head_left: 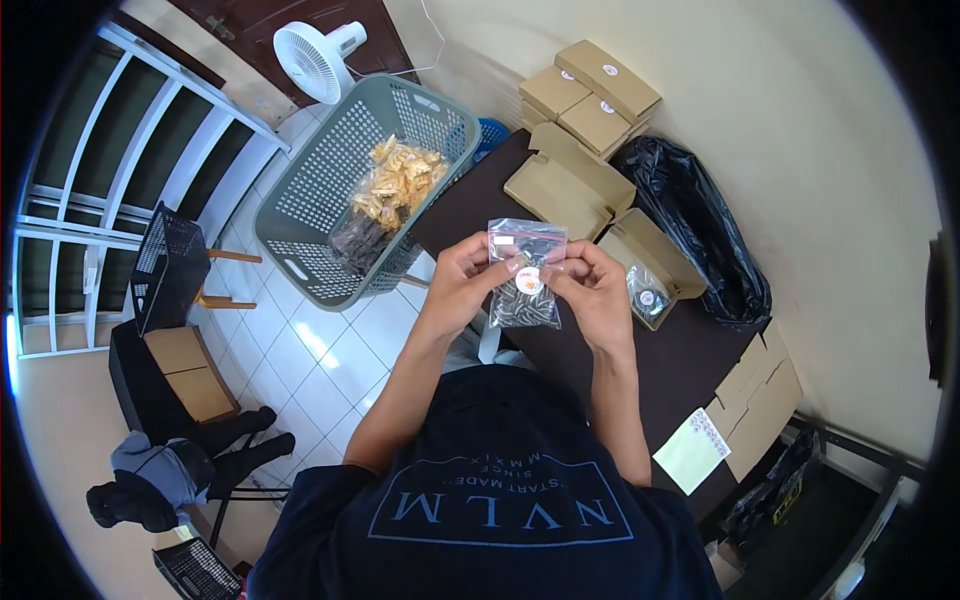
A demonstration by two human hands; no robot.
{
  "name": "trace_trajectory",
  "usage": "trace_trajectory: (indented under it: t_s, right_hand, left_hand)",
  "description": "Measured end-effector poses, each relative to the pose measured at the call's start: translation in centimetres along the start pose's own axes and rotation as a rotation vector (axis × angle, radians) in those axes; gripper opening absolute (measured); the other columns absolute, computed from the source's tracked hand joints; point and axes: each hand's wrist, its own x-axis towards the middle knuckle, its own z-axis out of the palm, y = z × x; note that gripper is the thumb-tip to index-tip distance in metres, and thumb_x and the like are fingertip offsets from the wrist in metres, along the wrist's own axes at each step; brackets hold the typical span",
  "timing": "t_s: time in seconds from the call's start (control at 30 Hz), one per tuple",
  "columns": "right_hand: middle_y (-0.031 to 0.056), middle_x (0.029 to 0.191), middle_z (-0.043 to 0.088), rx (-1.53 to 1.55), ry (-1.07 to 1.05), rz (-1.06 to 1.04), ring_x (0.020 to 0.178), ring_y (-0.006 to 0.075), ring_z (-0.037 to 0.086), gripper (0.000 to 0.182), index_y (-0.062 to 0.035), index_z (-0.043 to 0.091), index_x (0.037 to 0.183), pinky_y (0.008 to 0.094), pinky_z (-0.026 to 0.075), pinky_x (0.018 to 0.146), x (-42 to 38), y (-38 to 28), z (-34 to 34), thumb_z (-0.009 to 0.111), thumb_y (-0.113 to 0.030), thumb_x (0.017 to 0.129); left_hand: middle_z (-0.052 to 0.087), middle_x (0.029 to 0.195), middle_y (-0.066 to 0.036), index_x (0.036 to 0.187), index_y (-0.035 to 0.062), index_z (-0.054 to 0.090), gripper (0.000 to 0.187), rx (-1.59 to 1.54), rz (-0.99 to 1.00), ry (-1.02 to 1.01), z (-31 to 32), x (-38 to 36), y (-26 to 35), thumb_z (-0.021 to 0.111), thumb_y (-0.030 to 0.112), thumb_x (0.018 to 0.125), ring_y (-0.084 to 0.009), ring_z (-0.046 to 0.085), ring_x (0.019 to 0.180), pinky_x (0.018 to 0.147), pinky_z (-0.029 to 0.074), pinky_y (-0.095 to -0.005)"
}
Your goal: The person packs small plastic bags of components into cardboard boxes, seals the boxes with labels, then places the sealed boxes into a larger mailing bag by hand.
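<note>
A clear zip bag (527, 300) of small dark metal-looking pieces hangs upright between my hands, with a round white sticker on its front. My left hand (468, 280) grips its left side, thumb on the front near the sticker. On the right side my right hand (592, 285) holds it too, thumb pressed beside the sticker. Just right of my hands, an open cardboard box (672, 262) contains another small bag (646, 290). Behind the hands lies a second open box (560, 190) on the dark table (640, 370).
Left of the table stands a grey-green basket (300, 215) with bagged golden and dark items. Stacked boxes (590, 90), a black plastic bag (695, 230), a sticker sheet (692, 450) and flat cardboard (755, 400) line the right side. Another person (165, 475) sits at lower left.
</note>
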Motion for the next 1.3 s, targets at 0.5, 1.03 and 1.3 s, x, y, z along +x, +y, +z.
trace_trajectory:
  t_s: [0.5,1.03,1.3]
  right_hand:
    - [0.0117,0.096,0.068,0.141,-0.068,-0.161,0.086,0.0117,0.065,0.029,0.0066,0.057,0.111,0.0244,0.052,0.077,-2.8,-7.1,2.4,0.068,0.008,0.083]
    - [0.0115,0.09,0.068,0.261,-0.09,-0.2,0.084,0.0111,0.065,0.031,0.006,0.055,0.108,0.0229,0.051,0.072,-2.5,-9.3,4.8,0.067,0.012,0.08]
    - [0.0109,0.092,0.065,0.244,-0.028,-0.199,0.084,0.0113,0.063,0.033,0.0031,0.053,0.107,0.022,0.049,0.072,-2.6,-9.8,5.9,0.071,0.008,0.079]
  left_hand:
    - [0.069,0.1,-0.011,0.107,-0.005,0.059,0.018,0.035,0.288,0.065,3.4,-2.9,8.1,0.064,-0.004,0.09,-0.0097,0.063,0.091,0.076,0.051,-0.0237]
    - [0.069,0.097,-0.012,0.107,-0.0047,0.057,0.021,-0.029,0.38,0.087,3.8,-4.1,11.1,0.064,-0.007,0.088,-0.0099,0.064,0.089,0.076,0.051,-0.0229]
    - [0.069,0.095,-0.011,0.107,-0.005,0.056,0.021,-0.022,0.414,0.141,3.8,-4.2,11.1,0.065,-0.006,0.088,-0.0089,0.064,0.087,0.074,0.05,-0.0217]
